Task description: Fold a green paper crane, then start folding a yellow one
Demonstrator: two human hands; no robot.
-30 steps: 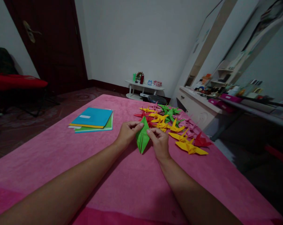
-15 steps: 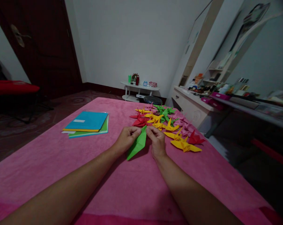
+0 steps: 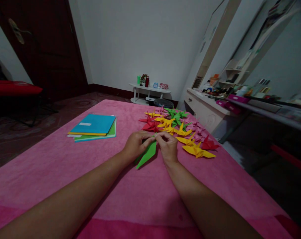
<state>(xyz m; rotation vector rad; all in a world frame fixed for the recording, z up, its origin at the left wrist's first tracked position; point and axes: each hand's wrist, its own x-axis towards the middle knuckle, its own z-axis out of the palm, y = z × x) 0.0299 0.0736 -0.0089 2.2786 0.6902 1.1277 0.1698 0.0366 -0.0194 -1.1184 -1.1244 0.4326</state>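
Between my two hands is a green folded origami paper point(image 3: 147, 156), long and pointed, with one tip slanting down toward me. My left hand point(image 3: 137, 145) is closed on its left side, thumb on top. My right hand point(image 3: 167, 145) pinches the far tip, its fingertips meeting those of the left. The fingers partly cover that far end. Just beyond and to the right lie several folded paper cranes: a yellow crane point(image 3: 198, 151) nearest my right hand, a red crane point(image 3: 151, 126) past the fingertips, green cranes point(image 3: 176, 116) and pink cranes point(image 3: 196, 127) farther back.
A stack of coloured paper point(image 3: 93, 124), blue on top, lies at the left on the pink cloth-covered table point(image 3: 110, 199). Beyond the table stand a small white shelf point(image 3: 150, 89) and a round dark stool point(image 3: 163, 103). A cluttered dressing table point(image 3: 207, 109) is at the right.
My hands have drawn closer together at the far tip, and the left fingers now cover more of the green paper. The paper has turned slightly. The view has shifted a little.
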